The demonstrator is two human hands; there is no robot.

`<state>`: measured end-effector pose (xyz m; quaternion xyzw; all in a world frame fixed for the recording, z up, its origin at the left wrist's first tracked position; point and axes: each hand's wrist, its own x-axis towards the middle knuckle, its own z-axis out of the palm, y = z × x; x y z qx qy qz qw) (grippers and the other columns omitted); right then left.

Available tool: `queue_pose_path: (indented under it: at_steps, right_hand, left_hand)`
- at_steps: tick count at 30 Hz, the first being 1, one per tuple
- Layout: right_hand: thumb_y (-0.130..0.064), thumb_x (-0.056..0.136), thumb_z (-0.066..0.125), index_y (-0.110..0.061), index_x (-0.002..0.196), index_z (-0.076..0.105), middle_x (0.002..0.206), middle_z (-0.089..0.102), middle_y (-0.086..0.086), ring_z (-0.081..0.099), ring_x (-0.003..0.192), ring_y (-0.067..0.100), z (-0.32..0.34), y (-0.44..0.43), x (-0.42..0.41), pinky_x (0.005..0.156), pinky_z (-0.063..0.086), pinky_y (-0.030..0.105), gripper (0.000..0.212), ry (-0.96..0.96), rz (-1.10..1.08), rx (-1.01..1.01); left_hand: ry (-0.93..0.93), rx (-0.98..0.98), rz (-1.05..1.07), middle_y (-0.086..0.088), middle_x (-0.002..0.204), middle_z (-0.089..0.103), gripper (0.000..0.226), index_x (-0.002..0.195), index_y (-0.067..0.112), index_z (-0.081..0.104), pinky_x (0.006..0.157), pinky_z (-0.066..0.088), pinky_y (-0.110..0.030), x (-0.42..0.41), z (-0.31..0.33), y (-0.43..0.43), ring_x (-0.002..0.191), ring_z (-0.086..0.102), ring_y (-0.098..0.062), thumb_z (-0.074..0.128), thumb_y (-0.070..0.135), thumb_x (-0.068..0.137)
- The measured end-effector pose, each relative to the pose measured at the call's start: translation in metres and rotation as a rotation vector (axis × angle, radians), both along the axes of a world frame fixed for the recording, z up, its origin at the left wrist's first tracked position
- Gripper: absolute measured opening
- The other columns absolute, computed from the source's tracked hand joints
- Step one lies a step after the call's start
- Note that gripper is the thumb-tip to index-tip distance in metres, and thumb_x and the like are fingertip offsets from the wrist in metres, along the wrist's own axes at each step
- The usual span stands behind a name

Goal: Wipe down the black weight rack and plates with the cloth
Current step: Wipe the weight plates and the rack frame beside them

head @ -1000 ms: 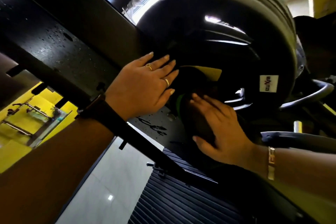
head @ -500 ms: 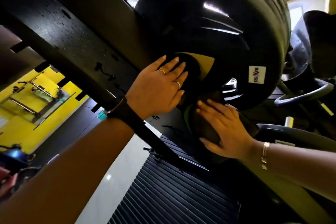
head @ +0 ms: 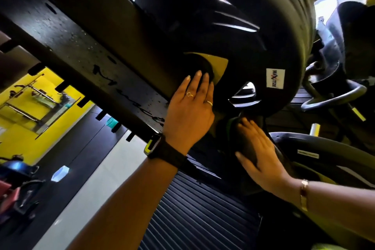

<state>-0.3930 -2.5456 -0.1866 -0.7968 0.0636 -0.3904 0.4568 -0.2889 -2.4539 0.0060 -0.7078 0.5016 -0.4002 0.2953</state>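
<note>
Left hand (head: 190,111): centre of the frame, open, with straight fingers laid flat on the hub of the nearest plate. There is a watch (head: 162,148) on the wrist and rings (head: 210,103) on two fingers.
Right hand (head: 259,156): lower right of centre, open, with fingers spread flat, pressing on the cloth.
Cloth (head: 233,129): dark with a green edge, mostly hidden under the right hand, just below the plates' lower rim. The surface it lies against is too dark to make out.
Risk, cloth: it is pressed rather than gripped, so a quick stroke could bunch it up or let it slip and fall.
Plates (head: 223,26): a stack of large, glossy black discs, upper centre, with a white sticker (head: 275,78) on the near face.
Risk, plates: the left fingertips lie near the place where the hub meets the rack. If the stack turns or shifts under a push, they could be pinched. The rings or watch might scuff the gloss.
Rack (head: 71,32): a black beam running diagonally from upper left to centre, speckled with spots.
Risk, rack: the spots suggest it is not yet wiped. With the cloth low under the plates, the beam could be missed.
Wall (head: 24,95): yellow, far left.
</note>
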Motion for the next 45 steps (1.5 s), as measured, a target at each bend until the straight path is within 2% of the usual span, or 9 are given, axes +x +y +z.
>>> queue_pose_path:
  at_steps: [4, 11, 16, 23, 26, 29, 35, 40, 45]
  right_hand:
    - [-0.046, 0.083, 0.051, -0.030, 0.145, 0.034, 0.149, 0.033, -0.013, 0.023, 0.137, 0.003, 0.027, 0.008, 0.016, 0.116, 0.022, 0.036, 0.066, 0.036, -0.153, 0.397]
    - [-0.041, 0.085, 0.054, -0.035, 0.151, 0.020, 0.158, 0.012, -0.024, 0.015, 0.147, 0.009, -0.042, -0.003, -0.018, 0.118, 0.020, 0.036, 0.074, -0.031, -0.021, -0.217]
    - [-0.052, 0.081, 0.050, -0.043, 0.141, 0.034, 0.149, 0.039, -0.010, 0.032, 0.141, 0.016, -0.030, 0.000, 0.006, 0.112, 0.033, 0.052, 0.063, 0.044, -0.174, 0.584]
    - [-0.045, 0.085, 0.051, -0.045, 0.144, 0.018, 0.149, 0.016, -0.042, 0.015, 0.143, -0.006, -0.052, 0.026, -0.024, 0.114, 0.021, 0.034, 0.068, 0.046, -0.170, 0.212]
    - [-0.044, 0.083, 0.048, -0.040, 0.143, 0.029, 0.149, 0.031, -0.027, 0.026, 0.139, -0.006, -0.069, 0.017, -0.022, 0.116, 0.028, 0.047, 0.063, 0.037, -0.241, 0.425]
    - [-0.041, 0.084, 0.052, -0.033, 0.137, 0.036, 0.145, 0.045, 0.000, 0.040, 0.136, 0.017, -0.053, 0.017, -0.007, 0.111, 0.036, 0.052, 0.056, 0.040, -0.316, 0.698]
    - [-0.045, 0.084, 0.052, -0.045, 0.134, 0.027, 0.141, 0.027, -0.029, 0.024, 0.138, -0.001, -0.063, 0.051, -0.033, 0.110, 0.021, 0.009, 0.057, 0.071, -0.285, 0.438]
    - [-0.023, 0.099, 0.050, -0.047, 0.118, 0.044, 0.123, 0.053, -0.014, 0.050, 0.122, 0.014, -0.072, 0.026, -0.032, 0.095, 0.042, 0.023, 0.031, 0.054, -0.242, 0.856]
    - [-0.030, 0.095, 0.056, -0.044, 0.122, 0.045, 0.116, 0.058, -0.011, 0.059, 0.105, 0.004, -0.049, 0.038, -0.023, 0.078, 0.052, 0.018, 0.032, 0.038, -0.285, 0.729]
  left_hand:
    - [-0.002, 0.001, 0.039, -0.016, 0.144, 0.048, 0.060, 0.137, 0.006, 0.052, 0.115, 0.027, -0.045, -0.003, -0.008, 0.000, 0.137, 0.041, -0.033, 0.021, 0.031, 0.093]
    - [0.025, -0.003, 0.033, -0.017, 0.151, 0.039, 0.060, 0.145, 0.009, 0.041, 0.116, 0.015, -0.049, -0.003, -0.024, 0.003, 0.143, 0.031, -0.034, 0.020, 0.034, 0.095]
    - [0.020, 0.013, 0.031, -0.016, 0.152, 0.037, 0.062, 0.146, 0.008, 0.039, 0.116, 0.006, -0.051, -0.008, -0.036, 0.000, 0.143, 0.030, -0.035, 0.017, 0.033, 0.094]
    - [0.151, 0.085, -0.017, -0.018, 0.154, 0.032, 0.064, 0.148, 0.006, 0.033, 0.117, 0.001, -0.050, -0.018, -0.061, -0.004, 0.144, 0.025, -0.036, 0.008, 0.033, 0.095]
    - [0.129, 0.121, 0.019, -0.026, 0.158, 0.006, 0.059, 0.151, -0.003, 0.005, 0.111, -0.009, -0.053, -0.023, -0.069, -0.003, 0.145, 0.002, -0.045, 0.013, 0.030, 0.102]
    - [0.151, 0.164, 0.077, -0.030, 0.157, -0.009, 0.062, 0.148, -0.007, -0.010, 0.105, -0.016, -0.051, -0.032, -0.072, -0.006, 0.143, -0.011, -0.047, 0.013, 0.030, 0.104]
    - [0.208, 0.184, 0.037, -0.030, 0.155, -0.012, 0.065, 0.146, -0.009, -0.013, 0.104, -0.018, -0.048, -0.030, -0.080, -0.009, 0.145, -0.010, -0.042, 0.009, 0.037, 0.106]
    - [0.216, 0.175, -0.017, -0.029, 0.157, -0.001, 0.064, 0.149, -0.008, -0.001, 0.106, -0.013, -0.047, -0.031, -0.088, -0.009, 0.146, -0.001, -0.043, 0.014, 0.036, 0.106]
    - [0.228, 0.186, -0.012, -0.030, 0.157, -0.001, 0.065, 0.145, -0.011, -0.008, 0.105, -0.014, -0.049, -0.031, -0.091, -0.010, 0.145, -0.004, -0.044, 0.012, 0.036, 0.105]
